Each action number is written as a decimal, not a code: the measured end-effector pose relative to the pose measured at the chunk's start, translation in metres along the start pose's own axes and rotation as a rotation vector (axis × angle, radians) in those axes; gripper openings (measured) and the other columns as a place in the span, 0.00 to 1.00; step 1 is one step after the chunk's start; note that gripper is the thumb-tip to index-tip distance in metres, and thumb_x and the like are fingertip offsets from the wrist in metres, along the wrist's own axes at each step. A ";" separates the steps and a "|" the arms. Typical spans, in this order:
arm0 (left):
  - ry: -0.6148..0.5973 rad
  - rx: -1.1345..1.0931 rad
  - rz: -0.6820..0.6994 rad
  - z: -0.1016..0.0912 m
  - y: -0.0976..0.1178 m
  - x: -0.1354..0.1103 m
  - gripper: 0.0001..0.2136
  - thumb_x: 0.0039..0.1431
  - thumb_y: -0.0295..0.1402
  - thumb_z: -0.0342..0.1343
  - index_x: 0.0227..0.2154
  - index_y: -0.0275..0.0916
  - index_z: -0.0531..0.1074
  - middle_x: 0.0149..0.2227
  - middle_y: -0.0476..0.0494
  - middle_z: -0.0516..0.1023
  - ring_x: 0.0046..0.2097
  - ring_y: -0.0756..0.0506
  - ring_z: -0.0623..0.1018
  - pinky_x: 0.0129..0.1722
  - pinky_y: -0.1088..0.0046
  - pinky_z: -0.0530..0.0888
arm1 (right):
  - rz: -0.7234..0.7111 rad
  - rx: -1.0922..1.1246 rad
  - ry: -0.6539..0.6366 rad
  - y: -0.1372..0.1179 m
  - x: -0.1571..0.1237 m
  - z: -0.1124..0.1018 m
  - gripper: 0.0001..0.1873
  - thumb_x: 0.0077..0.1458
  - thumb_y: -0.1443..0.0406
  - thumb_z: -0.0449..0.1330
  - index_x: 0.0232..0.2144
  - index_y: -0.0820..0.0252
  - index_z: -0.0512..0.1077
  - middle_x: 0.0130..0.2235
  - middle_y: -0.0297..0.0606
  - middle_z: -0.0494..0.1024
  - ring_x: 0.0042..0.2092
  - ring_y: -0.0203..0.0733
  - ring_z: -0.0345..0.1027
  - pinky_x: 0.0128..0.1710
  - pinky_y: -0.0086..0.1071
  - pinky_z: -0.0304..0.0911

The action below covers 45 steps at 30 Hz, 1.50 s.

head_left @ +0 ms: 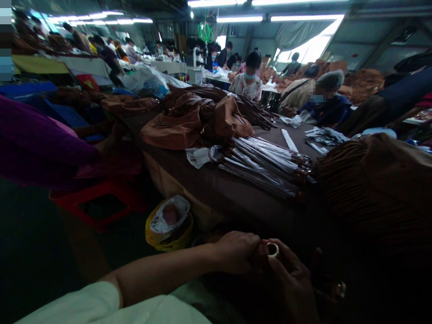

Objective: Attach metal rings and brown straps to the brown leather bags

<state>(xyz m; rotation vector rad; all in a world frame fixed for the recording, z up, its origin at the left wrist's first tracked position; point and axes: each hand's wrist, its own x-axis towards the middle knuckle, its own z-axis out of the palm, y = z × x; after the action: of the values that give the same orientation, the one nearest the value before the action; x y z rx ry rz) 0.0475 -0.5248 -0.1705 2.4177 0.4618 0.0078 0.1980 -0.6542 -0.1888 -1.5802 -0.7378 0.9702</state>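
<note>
Near the bottom of the view, my left hand (238, 253) is closed, its fingers curled round a brown strap end that is mostly hidden. My right hand (292, 272) pinches a gold-coloured metal ring (273, 250) between thumb and fingers, right beside the left hand. The ring appears joined to the brown piece between the hands, though the dark makes the joint unclear. To the right of my right hand, another metal fitting (341, 289) shows on dark brown material.
On the brown table (189, 180) lie brown bags (175, 128), a bundle of plastic-wrapped straps (266, 164) and a fringed brown pile (381, 180). A yellow bin (151, 231) with a white liner stands beside it. Someone in a purple sleeve (43, 139) sits left, near a red stool (97, 198).
</note>
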 end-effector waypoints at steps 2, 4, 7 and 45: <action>-0.006 -0.003 0.002 -0.001 0.000 0.000 0.16 0.50 0.42 0.58 0.39 0.42 0.63 0.40 0.47 0.75 0.39 0.44 0.77 0.30 0.74 0.66 | -0.013 -0.038 -0.022 0.000 0.001 -0.003 0.22 0.49 0.55 0.66 0.46 0.55 0.74 0.49 0.42 0.78 0.52 0.56 0.69 0.46 0.40 0.69; -0.006 -0.009 0.009 -0.002 0.000 0.001 0.17 0.50 0.44 0.58 0.39 0.41 0.64 0.41 0.47 0.75 0.39 0.44 0.77 0.30 0.74 0.66 | -0.041 -0.084 -0.049 0.001 0.003 -0.007 0.21 0.50 0.55 0.64 0.46 0.54 0.74 0.49 0.41 0.78 0.52 0.55 0.69 0.48 0.40 0.68; -0.033 -0.005 0.004 -0.001 0.001 0.001 0.18 0.50 0.46 0.58 0.40 0.41 0.64 0.41 0.46 0.76 0.40 0.42 0.77 0.31 0.73 0.67 | -0.088 -0.159 -0.071 0.005 0.005 -0.010 0.21 0.52 0.55 0.63 0.47 0.54 0.73 0.48 0.40 0.78 0.50 0.53 0.71 0.49 0.39 0.66; -0.105 -0.079 0.055 -0.008 0.000 -0.002 0.13 0.52 0.45 0.59 0.36 0.43 0.67 0.37 0.51 0.76 0.39 0.46 0.77 0.29 0.76 0.64 | -0.492 -0.562 0.156 0.005 0.002 0.003 0.16 0.53 0.54 0.59 0.43 0.53 0.70 0.43 0.39 0.77 0.46 0.50 0.70 0.47 0.43 0.65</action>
<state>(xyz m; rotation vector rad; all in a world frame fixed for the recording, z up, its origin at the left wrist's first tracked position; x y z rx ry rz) 0.0444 -0.5206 -0.1643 2.3396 0.3406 -0.0759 0.1965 -0.6523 -0.1938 -1.7928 -1.2870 0.2806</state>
